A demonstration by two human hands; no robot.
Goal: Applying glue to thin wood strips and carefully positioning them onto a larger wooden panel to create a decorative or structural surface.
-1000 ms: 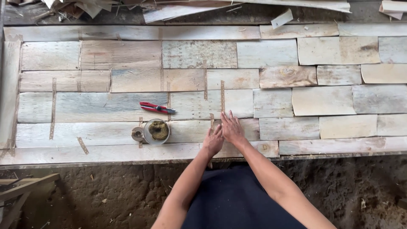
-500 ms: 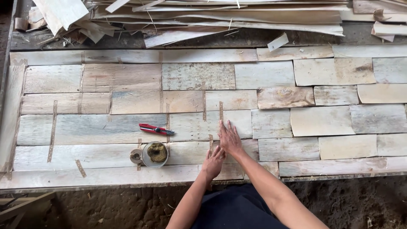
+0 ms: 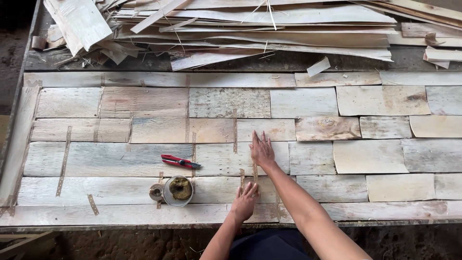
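Note:
Pale wood veneer sheets lie side by side in rows on a workbench, joined by thin brown tape strips. My right hand lies flat, fingers spread, pressing on a vertical tape strip over a seam. My left hand rests flat lower on the same seam, near the bench's front edge. Neither hand holds anything. A red utility knife lies left of my hands. Below it stand a small tape roll and a round tin with a brownish sponge inside.
A loose pile of long veneer strips and scraps covers the back of the bench. A small offcut lies just in front of it. Dirt floor shows below the front edge.
The camera has tilted up, showing more of the scrap pile. My right hand slid farther up the seam while my left hand stayed low on it.

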